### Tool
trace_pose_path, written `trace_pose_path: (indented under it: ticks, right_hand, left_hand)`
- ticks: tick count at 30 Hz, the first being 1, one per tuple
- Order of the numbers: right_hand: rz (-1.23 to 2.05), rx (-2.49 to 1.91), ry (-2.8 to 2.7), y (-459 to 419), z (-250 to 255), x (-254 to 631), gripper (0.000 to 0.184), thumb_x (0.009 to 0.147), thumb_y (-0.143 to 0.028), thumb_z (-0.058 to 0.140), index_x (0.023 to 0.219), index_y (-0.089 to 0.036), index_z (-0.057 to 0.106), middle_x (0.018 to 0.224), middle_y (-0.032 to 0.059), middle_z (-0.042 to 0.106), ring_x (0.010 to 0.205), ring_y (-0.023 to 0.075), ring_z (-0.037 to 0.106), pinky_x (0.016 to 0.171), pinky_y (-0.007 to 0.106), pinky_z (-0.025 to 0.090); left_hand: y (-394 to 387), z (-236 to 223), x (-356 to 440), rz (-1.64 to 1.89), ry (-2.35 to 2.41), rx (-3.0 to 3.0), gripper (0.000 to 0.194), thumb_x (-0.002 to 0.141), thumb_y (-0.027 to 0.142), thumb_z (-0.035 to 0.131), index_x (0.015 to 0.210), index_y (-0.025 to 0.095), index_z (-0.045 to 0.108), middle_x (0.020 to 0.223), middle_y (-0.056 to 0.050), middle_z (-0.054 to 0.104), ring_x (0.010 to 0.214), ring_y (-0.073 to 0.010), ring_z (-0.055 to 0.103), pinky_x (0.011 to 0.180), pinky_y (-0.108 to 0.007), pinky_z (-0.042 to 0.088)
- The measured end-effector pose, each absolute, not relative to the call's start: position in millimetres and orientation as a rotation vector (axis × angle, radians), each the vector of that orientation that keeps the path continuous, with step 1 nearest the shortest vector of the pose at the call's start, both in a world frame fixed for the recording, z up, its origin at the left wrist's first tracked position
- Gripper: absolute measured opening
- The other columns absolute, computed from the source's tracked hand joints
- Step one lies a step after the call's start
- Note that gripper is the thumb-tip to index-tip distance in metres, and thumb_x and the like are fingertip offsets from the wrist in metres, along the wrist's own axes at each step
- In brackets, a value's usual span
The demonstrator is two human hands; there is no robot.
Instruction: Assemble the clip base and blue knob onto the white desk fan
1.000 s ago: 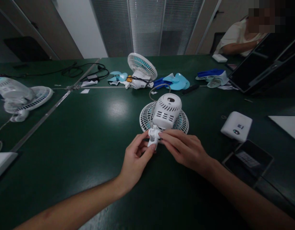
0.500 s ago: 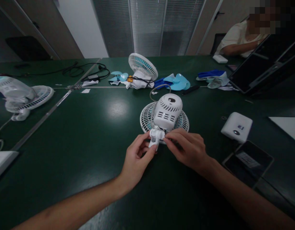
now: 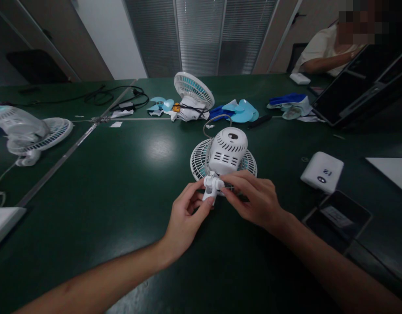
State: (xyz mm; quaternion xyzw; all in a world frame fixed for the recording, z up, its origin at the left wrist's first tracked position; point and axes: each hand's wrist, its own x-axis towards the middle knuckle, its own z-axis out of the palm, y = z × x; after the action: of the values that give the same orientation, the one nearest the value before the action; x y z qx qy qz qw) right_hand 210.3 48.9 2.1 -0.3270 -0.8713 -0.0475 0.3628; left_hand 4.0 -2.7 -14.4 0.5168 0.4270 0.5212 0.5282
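A white fan [image 3: 227, 150] lies face down on the dark green table, its round grille [image 3: 199, 160] against the surface and its motor housing upward. Its white clip [image 3: 210, 185] points toward me. My left hand [image 3: 188, 213] is closed around the left side and lower end of this clip, thumb in front. From the right, the thumb and fingers of my right hand [image 3: 256, 196] pinch a small white knob [image 3: 220, 185] on the side of the clip. The fingertips partly hide the knob and the joint below the housing.
Another fan [image 3: 192, 93], light blue blades [image 3: 242, 111], a black cable [image 3: 140, 98] and gloves [image 3: 291, 104] lie along the back. A third fan [image 3: 27, 128] is at left. A white box [image 3: 322, 172] and a dark tray [image 3: 338, 218] stand right. A person [image 3: 328, 52] sits far right.
The fingers of my right hand have shifted slightly over the knob, the index finger now higher and nearer the housing. My left hand keeps its hold, and the fan stays in place.
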Motion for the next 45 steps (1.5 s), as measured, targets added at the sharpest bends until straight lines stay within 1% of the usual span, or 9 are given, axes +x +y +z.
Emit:
trace_pose_path:
  ticks: [5, 9, 12, 16, 19, 23, 27, 36, 45]
  right_hand:
    - [-0.166, -0.718, -2.323, 54.4, -2.9, 219.1, 0.030, 0.098, -0.019, 0.064, 0.128, -0.022, 0.060, 0.115, 0.0024, 0.074, 0.095, 0.0130, 0.072, 0.075, 0.024, 0.056]
    - [-0.163, -0.879, -2.214, 52.8, -4.0, 208.9, 0.013, 0.099, -0.030, 0.066, 0.107, -0.020, 0.065, 0.099, 0.0019, 0.075, 0.083, 0.0139, 0.071, 0.066, 0.027, 0.053]
    - [-0.187, -0.976, -2.162, 48.8, -0.7, 203.6, 0.015, 0.100, -0.033, 0.063, 0.094, -0.019, 0.065, 0.088, 0.0018, 0.073, 0.075, 0.0143, 0.068, 0.059, 0.029, 0.048]
    - [-0.187, -0.863, -2.300, 43.9, 2.4, 210.3, 0.027, 0.101, -0.027, 0.058, 0.126, -0.019, 0.061, 0.115, 0.0058, 0.072, 0.094, 0.0175, 0.071, 0.067, 0.029, 0.054]
    - [-0.236, -0.765, -2.358, 42.5, -0.8, 216.3, 0.030, 0.102, -0.022, 0.054, 0.132, -0.020, 0.060, 0.126, 0.0074, 0.069, 0.105, 0.0199, 0.069, 0.080, 0.032, 0.056]
    - [-0.159, -0.897, -2.209, 43.1, -7.1, 208.2, 0.019, 0.102, -0.031, 0.057, 0.113, -0.021, 0.068, 0.110, 0.0058, 0.073, 0.097, 0.0196, 0.069, 0.076, 0.031, 0.054]
    - [-0.171, -1.035, -2.032, 38.4, -9.1, 188.6, 0.027, 0.104, -0.037, 0.051, 0.094, -0.017, 0.067, 0.092, 0.0074, 0.069, 0.081, 0.0198, 0.065, 0.069, 0.033, 0.050]
    - [-0.105, -0.948, -2.060, 20.5, -19.1, 184.2, 0.028, 0.101, -0.022, 0.052, 0.128, -0.023, 0.060, 0.114, 0.0065, 0.069, 0.104, 0.0210, 0.066, 0.086, 0.036, 0.056]
    - [-0.152, -0.996, -2.006, 34.7, -25.6, 191.0, 0.029, 0.104, -0.039, 0.050, 0.094, -0.018, 0.067, 0.087, 0.0055, 0.068, 0.078, 0.0183, 0.063, 0.068, 0.031, 0.048]
  left_hand:
    - [-0.3, -15.5, 3.9, 1.240, 1.034, 1.235, 0.039, 0.093, 0.028, 0.071, 0.131, 0.020, 0.064, 0.108, -0.007, 0.066, 0.083, -0.0150, 0.069, 0.079, -0.027, 0.060]
    - [-0.2, -16.6, 4.9, 1.242, 1.034, 1.251, 0.039, 0.093, 0.028, 0.071, 0.129, 0.019, 0.064, 0.105, -0.007, 0.068, 0.082, -0.0146, 0.069, 0.079, -0.027, 0.060]
    - [-0.3, -17.6, 5.9, 1.252, 1.037, 1.272, 0.040, 0.091, 0.029, 0.073, 0.128, 0.017, 0.065, 0.106, -0.008, 0.069, 0.082, -0.0151, 0.070, 0.080, -0.028, 0.060]
    - [1.4, -20.2, 5.8, 1.282, 1.030, 1.291, 0.039, 0.091, 0.029, 0.072, 0.127, 0.016, 0.064, 0.107, -0.008, 0.070, 0.079, -0.0154, 0.069, 0.079, -0.030, 0.061]
    - [4.1, -24.0, 5.0, 1.328, 1.023, 1.352, 0.035, 0.090, 0.028, 0.071, 0.122, 0.016, 0.064, 0.106, -0.007, 0.070, 0.075, -0.0150, 0.069, 0.076, -0.030, 0.061]
    - [6.7, -29.1, 4.4, 1.350, 1.031, 1.417, 0.030, 0.091, 0.028, 0.070, 0.118, 0.016, 0.065, 0.108, -0.008, 0.070, 0.071, -0.0136, 0.069, 0.074, -0.029, 0.060]
    - [6.5, -31.8, 3.9, 1.370, 1.032, 1.465, 0.031, 0.091, 0.028, 0.070, 0.118, 0.015, 0.065, 0.111, -0.008, 0.069, 0.071, -0.0129, 0.069, 0.073, -0.028, 0.059]
    - [9.2, -37.2, 2.0, 1.410, 0.997, 1.503, 0.031, 0.091, 0.027, 0.069, 0.119, 0.015, 0.066, 0.108, -0.009, 0.069, 0.071, -0.0129, 0.068, 0.070, -0.029, 0.060]
    - [8.5, -37.8, 3.7, 1.407, 0.983, 1.490, 0.031, 0.090, 0.028, 0.070, 0.119, 0.015, 0.067, 0.106, -0.009, 0.068, 0.073, -0.0138, 0.068, 0.069, -0.030, 0.063]
